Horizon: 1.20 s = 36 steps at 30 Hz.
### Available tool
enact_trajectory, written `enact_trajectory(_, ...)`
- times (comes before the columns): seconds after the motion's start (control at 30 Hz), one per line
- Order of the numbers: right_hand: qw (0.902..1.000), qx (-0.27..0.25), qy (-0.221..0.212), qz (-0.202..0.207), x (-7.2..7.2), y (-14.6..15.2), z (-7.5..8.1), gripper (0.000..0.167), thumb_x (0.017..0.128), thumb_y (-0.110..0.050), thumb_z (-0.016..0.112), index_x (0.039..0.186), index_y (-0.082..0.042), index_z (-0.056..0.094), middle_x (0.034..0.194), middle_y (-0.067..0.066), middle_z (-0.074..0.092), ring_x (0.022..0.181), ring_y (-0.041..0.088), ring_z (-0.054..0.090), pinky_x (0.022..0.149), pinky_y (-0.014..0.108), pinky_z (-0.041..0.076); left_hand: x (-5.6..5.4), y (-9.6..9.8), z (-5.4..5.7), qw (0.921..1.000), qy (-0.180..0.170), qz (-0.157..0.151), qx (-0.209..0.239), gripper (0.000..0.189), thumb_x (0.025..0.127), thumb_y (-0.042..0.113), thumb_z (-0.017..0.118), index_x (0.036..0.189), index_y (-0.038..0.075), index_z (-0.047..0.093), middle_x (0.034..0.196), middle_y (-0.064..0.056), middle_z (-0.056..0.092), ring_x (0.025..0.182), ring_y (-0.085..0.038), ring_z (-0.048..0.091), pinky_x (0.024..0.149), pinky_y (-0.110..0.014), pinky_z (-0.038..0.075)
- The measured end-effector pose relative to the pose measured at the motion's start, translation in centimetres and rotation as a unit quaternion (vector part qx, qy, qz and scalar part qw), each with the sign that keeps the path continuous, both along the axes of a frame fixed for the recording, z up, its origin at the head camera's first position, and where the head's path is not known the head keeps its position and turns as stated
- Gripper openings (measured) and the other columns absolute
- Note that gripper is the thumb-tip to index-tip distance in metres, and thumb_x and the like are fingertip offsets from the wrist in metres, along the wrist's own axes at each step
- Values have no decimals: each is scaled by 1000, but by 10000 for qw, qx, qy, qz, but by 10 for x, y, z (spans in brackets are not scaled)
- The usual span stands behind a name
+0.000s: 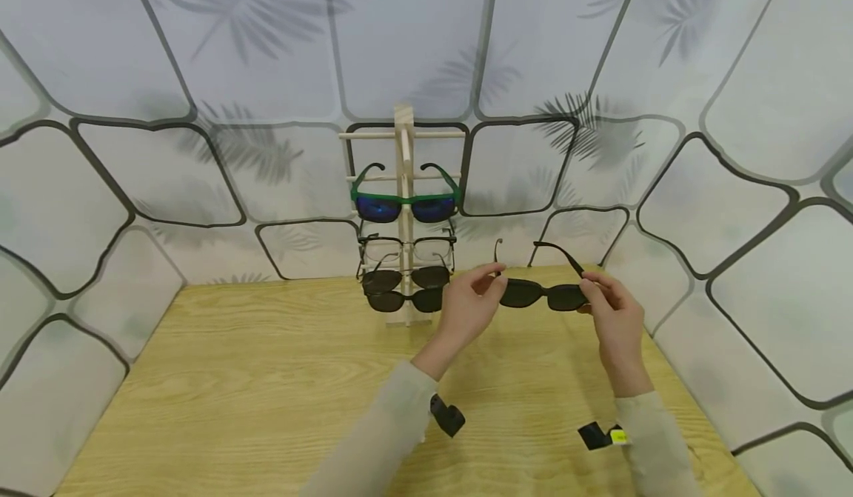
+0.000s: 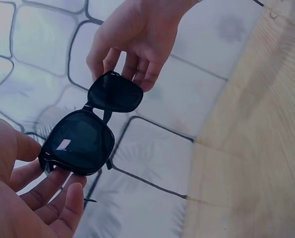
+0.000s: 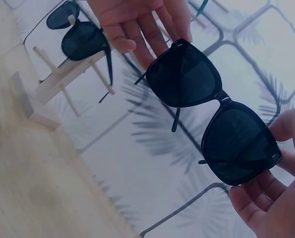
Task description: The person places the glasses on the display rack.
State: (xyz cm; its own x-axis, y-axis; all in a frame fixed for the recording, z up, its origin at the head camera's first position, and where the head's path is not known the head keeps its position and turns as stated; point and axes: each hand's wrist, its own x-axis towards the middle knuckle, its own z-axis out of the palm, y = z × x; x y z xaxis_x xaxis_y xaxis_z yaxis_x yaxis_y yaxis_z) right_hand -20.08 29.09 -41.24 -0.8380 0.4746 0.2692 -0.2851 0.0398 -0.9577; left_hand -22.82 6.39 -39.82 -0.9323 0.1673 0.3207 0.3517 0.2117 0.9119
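Note:
Between my two hands hangs a pair of black sunglasses (image 1: 523, 294), its dark lenses toward me and both temples unfolded away. My left hand (image 1: 470, 303) pinches the left end of the frame by the hinge. At the opposite hinge my right hand (image 1: 614, 315) grips the other end. In the left wrist view the sunglasses (image 2: 83, 141) show a small bright reflection on the nearer lens. The right wrist view has the whole front of the sunglasses (image 3: 202, 106), with fingers behind each end.
Left of my hands a wooden display stand (image 1: 403, 123) carries green-framed sunglasses (image 1: 404, 199), clear eyeglasses (image 1: 380, 249) and two dark pairs lower down. Its top pegs (image 1: 436, 135) are bare. The wooden table (image 1: 253, 378) meets patterned fabric walls (image 1: 753, 319) at back and sides.

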Motion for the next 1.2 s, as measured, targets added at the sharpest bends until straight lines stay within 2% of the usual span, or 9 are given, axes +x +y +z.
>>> enact_trajectory(0.2, 9995, 12, 314, -8, 6, -4, 19, 23, 99, -5, 71, 117, 10, 72, 84, -9, 76, 68, 7, 66, 63, 17, 57, 6, -2, 20, 9997, 257, 33, -27, 29, 105, 26, 66, 132, 20, 76, 110, -4, 81, 96, -19, 76, 78, -31, 60)
enact_trajectory(0.47, 9978, -70, 662, 68, 8, -8, 35, 19, 99, -4, 72, 115, 7, 74, 86, -5, 76, 68, 8, 67, 65, 17, 57, 10, -10, 39, 9986, 535, 25, -38, 30, 105, 25, 65, 133, 18, 75, 111, -4, 81, 97, -20, 76, 83, -33, 60)
enact_trajectory(0.73, 9960, -35, 889, 20, 15, -14, 54, 23, 99, -4, 72, 117, 9, 73, 87, -3, 76, 69, 8, 67, 67, 17, 58, 14, -17, 59, 9957, 923, -59, -41, 30, 105, 23, 66, 132, 14, 75, 113, -7, 81, 96, -22, 78, 72, -25, 57)
enact_trajectory(1.0, 9946, -205, 1016, 79, 21, -19, 68, 23, 99, -5, 71, 118, 8, 73, 89, 0, 75, 69, 10, 69, 69, 18, 58, 18, -23, 74, 9955, 914, -251, 3, 32, 106, 24, 65, 134, 15, 74, 110, -8, 81, 95, -22, 77, 58, -21, 51)
enact_trajectory(1.2, 9939, -177, 1078, 157, 26, -22, 78, 25, 100, -6, 72, 120, 8, 73, 91, 2, 73, 73, 11, 68, 72, 19, 58, 20, -27, 85, 9952, 926, -320, 31, 32, 106, 24, 65, 136, 16, 73, 112, -8, 80, 96, -21, 76, 59, -22, 53)
